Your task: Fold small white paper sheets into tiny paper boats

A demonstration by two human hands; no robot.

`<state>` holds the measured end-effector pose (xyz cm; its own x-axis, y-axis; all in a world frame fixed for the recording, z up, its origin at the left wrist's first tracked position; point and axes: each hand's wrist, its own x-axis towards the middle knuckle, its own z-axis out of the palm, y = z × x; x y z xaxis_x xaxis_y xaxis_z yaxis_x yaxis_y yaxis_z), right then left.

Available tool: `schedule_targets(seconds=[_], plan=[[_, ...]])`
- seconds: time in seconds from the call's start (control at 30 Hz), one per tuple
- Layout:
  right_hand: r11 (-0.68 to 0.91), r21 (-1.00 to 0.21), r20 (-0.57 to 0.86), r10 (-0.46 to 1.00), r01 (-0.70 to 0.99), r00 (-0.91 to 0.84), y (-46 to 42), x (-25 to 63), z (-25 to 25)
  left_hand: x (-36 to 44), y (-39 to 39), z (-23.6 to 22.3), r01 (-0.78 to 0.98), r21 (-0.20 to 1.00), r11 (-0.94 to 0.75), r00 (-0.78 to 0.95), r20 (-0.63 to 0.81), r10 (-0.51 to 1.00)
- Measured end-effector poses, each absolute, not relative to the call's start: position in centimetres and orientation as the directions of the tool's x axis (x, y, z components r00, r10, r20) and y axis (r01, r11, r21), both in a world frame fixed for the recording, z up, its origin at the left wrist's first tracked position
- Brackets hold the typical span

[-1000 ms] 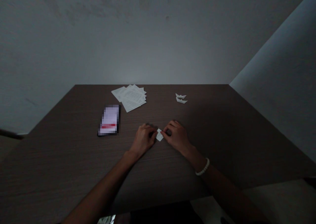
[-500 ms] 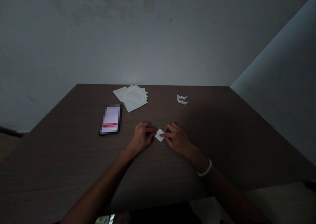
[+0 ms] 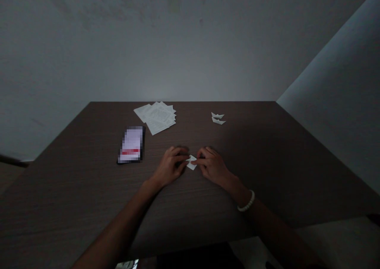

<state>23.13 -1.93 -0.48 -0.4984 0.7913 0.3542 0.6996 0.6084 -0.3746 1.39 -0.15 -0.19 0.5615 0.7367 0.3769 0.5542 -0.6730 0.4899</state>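
Note:
A small folded piece of white paper [image 3: 192,166], diamond-shaped from above, lies on the brown table between my two hands. On its left corner, the thumb and fingers of my left hand [image 3: 171,166] are closed in a pinch. My right hand [image 3: 212,165], with a pale beaded bracelet at the wrist, grips the paper from the right, one fingertip lying over its face. The fingers cover both side corners of the paper.
Two small folded paper boats [image 3: 218,118] stand at the back right of the table [image 3: 261,174]. Several printed paper sheets [image 3: 160,118] lie fanned out at the back left. A phone [image 3: 131,144] with a blurred screen rests left of my hands. A wall rises behind.
My left fingers have shifted slightly further over the paper's left side. My right hand keeps nearly the same place on it. The whole view has moved a little.

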Motion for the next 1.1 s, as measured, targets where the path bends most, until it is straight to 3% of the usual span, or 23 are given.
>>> schedule_targets(seconds=[0.23,0.73,1.1], plan=[[0.595,-0.337,0.381,0.795,0.73,-0.473,-2.2,23.0,-0.2,1.5,-0.7,0.7,0.632,0.314,-0.708,0.651,0.281,0.705],[0.499,-0.318,0.393,0.843,0.806,-0.366,-2.2,24.0,-0.7,1.6,-1.0,0.8,0.669,0.256,-0.697,0.639,0.281,0.716],[0.498,-0.311,0.374,0.847,0.81,-0.377,-2.3,24.0,-0.3,2.0,-1.1,0.5,0.59,0.148,-0.794,0.739,0.297,0.604]])
